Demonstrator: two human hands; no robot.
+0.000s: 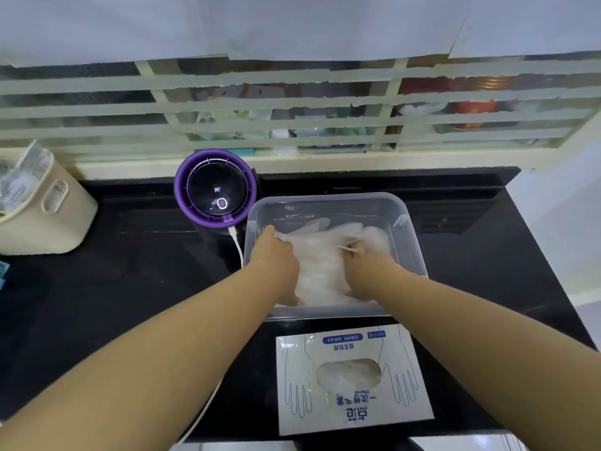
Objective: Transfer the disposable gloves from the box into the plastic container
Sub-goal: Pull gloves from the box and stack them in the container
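A clear plastic container (409,236) stands on the black counter, holding a heap of thin translucent disposable gloves (322,258). Both hands are inside it. My left hand (276,258) lies on the left side of the heap, fingers pressed down into the gloves. My right hand (367,265) lies on the right side, its fingers curled into the gloves with a thin strip of glove pinched at the fingertips. The white glove box (351,375) lies flat in front of the container, more gloves showing through its oval opening.
A round purple and black device (215,189) sits left of the container, its white cable (239,249) running down past my left forearm. A beige bin (42,206) stands at far left. A barred window ledge runs behind the black counter (130,281).
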